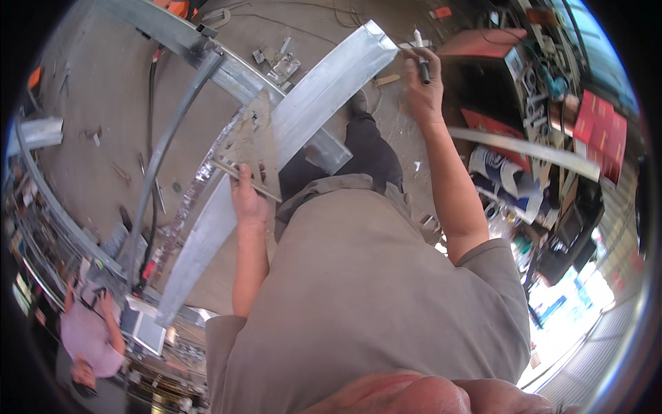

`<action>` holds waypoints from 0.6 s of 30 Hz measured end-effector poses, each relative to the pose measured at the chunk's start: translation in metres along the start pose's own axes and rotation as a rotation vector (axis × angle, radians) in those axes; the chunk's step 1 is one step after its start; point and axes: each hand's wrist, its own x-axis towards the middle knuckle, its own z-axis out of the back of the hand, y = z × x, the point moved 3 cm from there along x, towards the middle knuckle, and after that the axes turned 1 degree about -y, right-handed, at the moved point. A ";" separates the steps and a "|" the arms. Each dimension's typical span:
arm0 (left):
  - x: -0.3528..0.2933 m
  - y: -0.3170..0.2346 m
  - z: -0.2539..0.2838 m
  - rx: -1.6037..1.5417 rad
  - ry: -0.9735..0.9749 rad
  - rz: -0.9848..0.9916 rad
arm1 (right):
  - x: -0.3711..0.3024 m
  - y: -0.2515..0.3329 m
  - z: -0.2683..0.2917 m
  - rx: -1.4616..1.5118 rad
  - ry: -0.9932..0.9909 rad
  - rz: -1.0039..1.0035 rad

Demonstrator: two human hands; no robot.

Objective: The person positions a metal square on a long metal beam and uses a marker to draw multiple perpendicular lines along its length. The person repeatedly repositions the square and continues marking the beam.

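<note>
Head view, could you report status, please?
Left hand gripping tan triangular plate on long silvery metal beam. Right hand holding black-and-white pen by beam's end. Grey metal tube beneath.

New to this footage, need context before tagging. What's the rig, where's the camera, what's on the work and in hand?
No robot here: these are a person's own bare hands. The single picture comes from a wide fisheye camera on their head, looking down, so straight edges bend near the rim.

A long pale metal beam runs diagonally, crossing over a second metal beam. A flat triangular plate, like a set square, lies across the long beam; the left hand grips its edge strip. The right hand, near the beam's far end, holds a white-and-black marker. Another person is at lower left.
</note>
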 end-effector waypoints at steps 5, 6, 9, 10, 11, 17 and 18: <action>-0.014 0.019 -0.017 -0.024 -0.269 -0.202 | 0.048 -0.053 -0.030 -0.024 0.304 -0.035; -0.016 0.023 -0.019 -0.043 -0.329 -0.229 | 0.051 -0.056 -0.032 -0.039 0.339 0.075; -0.014 0.027 -0.020 -0.075 -0.460 -0.254 | 0.059 -0.063 -0.031 -0.008 0.393 0.120; -0.012 0.027 -0.019 -0.082 -0.468 -0.264 | 0.062 -0.063 -0.030 0.024 0.405 0.122; -0.008 0.027 -0.019 -0.082 -0.444 -0.279 | 0.065 -0.061 -0.028 -0.043 0.411 0.195; -0.004 0.028 -0.020 -0.060 -0.464 -0.290 | 0.068 -0.049 -0.025 -0.224 0.425 0.509; -0.004 0.028 -0.022 -0.053 -0.475 -0.294 | 0.069 -0.049 -0.025 -0.251 0.421 0.533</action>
